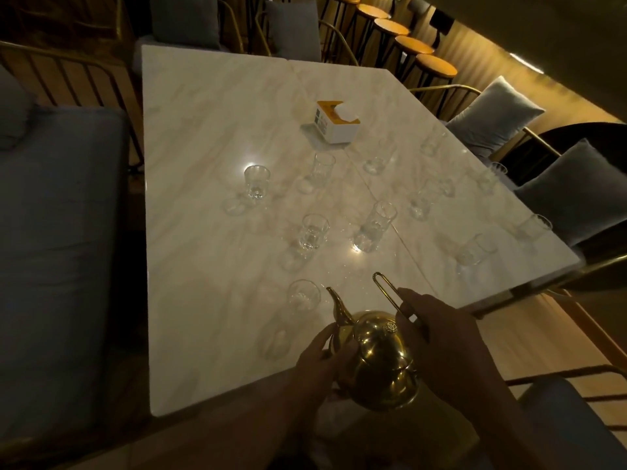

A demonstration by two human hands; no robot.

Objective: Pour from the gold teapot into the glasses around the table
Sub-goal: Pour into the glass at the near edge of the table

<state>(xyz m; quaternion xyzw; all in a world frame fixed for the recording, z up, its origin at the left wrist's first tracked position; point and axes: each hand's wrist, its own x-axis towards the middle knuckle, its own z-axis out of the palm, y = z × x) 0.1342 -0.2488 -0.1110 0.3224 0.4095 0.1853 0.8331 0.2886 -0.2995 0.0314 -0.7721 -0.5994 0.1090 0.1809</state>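
While right hand point(441, 337) clamps fingers round lower part of thin gold wire-loop handle point(386, 290), left hand point(315, 361) cups pot's belly, fingers curled against it. Polished round-bellied gold teapot point(380, 354) sits between both hands, over near edge of white marble table point(203, 300). Surface mirror-bright; domed lid, small beaded knob point(390, 329) just beside right fingers. Slender curved spout point(339, 308) rises above left hand, pointing away. 1 small clear glass point(303, 295) just beyond spout tip; others farther off.
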